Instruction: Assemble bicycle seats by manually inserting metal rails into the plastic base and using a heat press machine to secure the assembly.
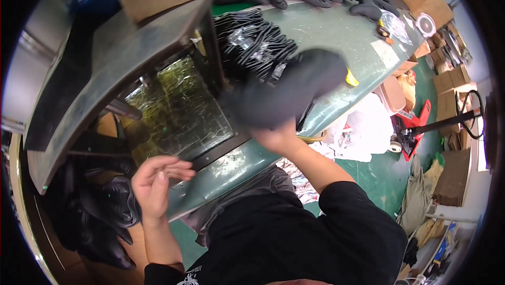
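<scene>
holding a long black soft-looking pad (302,82) above the tabletop

blurred, the pad is over the green-painted tabletop (315,27), inward of its near edge. the right hand (279,140) seems clamped on the pad's near side, though most fingertips are hidden; this hold probably leaves the far end free. the left hand (154,185) is empty, fingers loosely together, at the near edge beside a glossy yellow-green panel (179,111). a stack of flat black pieces (252,43) lies farther in, likely for easy reach.

a crumpled clear plastic bag (395,26) sits toward the far right corner, contents unclear. brown cardboard boxes (450,82) stand beyond the right edge; what they hold cannot be seen.
</scene>
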A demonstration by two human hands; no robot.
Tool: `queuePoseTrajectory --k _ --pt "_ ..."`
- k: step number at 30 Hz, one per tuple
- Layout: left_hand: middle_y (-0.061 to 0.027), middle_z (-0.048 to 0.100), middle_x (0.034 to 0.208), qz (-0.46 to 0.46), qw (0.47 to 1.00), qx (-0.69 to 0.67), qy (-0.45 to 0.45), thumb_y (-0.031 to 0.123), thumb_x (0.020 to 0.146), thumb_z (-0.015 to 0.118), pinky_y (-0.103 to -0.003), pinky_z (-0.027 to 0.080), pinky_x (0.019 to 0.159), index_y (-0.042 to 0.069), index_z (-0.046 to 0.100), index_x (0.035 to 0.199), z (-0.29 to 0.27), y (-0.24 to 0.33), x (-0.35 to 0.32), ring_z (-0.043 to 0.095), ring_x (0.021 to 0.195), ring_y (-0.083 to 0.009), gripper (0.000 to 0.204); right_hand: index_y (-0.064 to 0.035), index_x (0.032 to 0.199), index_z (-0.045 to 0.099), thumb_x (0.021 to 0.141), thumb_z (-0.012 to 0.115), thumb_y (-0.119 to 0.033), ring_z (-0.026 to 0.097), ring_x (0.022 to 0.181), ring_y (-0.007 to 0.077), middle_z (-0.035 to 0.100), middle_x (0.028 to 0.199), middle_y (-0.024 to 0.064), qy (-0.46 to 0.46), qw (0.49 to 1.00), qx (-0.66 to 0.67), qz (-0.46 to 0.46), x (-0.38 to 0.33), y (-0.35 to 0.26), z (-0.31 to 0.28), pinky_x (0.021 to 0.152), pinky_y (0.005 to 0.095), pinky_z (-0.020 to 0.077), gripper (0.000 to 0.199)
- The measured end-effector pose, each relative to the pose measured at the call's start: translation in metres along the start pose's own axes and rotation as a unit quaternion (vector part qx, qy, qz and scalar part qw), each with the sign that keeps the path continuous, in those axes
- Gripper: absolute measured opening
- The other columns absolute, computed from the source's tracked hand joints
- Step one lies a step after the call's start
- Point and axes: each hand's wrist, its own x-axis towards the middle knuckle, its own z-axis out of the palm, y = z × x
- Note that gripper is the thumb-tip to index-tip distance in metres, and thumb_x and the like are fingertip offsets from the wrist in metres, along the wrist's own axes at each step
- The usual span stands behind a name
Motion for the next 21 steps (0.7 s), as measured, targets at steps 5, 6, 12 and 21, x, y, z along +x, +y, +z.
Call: queuePoseTrajectory --k 5,6,12,21 --pt "-0.0161 0.078 0.109 0.016 0.951 0.254 0.174 -0.002 0.107 0.062 -0.031 0.061 0.088 -0.006 0.07 0.119 -0.049 -0.007 -0.052 0.076 0.096 -0.0211 0.016 0.0026 0.126 0.054 0.09 0.084 -0.018 0.071 0.071 0.0196 0.069 0.097 0.0107 0.195 0.943 0.07 0.26 0.057 -0.057 -0.063 0.066 0.034 0.0595 0.051" --pt "-0.0156 0.078 0.11 0.02 0.938 0.274 0.212 -0.001 0.107 0.062 -0.031 0.06 0.09 -0.006 0.07 0.119 -0.059 -0.008 -0.064 0.076 0.099 -0.0205 0.016 0.0045 0.122 0.061 0.083 0.087 -0.024 0.071 0.077 0.0184 0.072 0.091 0.011 0.175 0.948 0.01 0.267 0.071 -0.055 -0.08 0.073 0.0353 0.0586 0.054" --pt "-0.0191 0.07 0.132 0.059 0.773 0.561 0.291 0.005 0.104 0.067 -0.038 0.05 0.11 -0.007 0.068 0.126 -0.123 -0.004 -0.09 0.067 0.123 -0.0299 0.025 0.0045 0.13 0.069 0.087 0.085 -0.028 0.069 0.084 0.0149 0.076 0.1 0.0091 0.072 0.976 -0.107 0.173 0.213 0.007 -0.11 0.081 0.0329 0.0564 0.056" --pt "-0.026 0.049 0.159 -0.105 0.672 0.7 0.218 0.02 0.097 0.075 -0.048 0.041 0.121 0.003 0.049 0.154 -0.117 -0.023 -0.113 0.048 0.146 -0.0466 0.064 -0.0024 0.14 0.067 0.085 0.076 -0.012 0.077 0.095 0.026 0.079 0.107 0.016 -0.025 0.959 -0.281 0.016 0.257 0.042 -0.052 0.09 0.0383 0.0598 0.056"
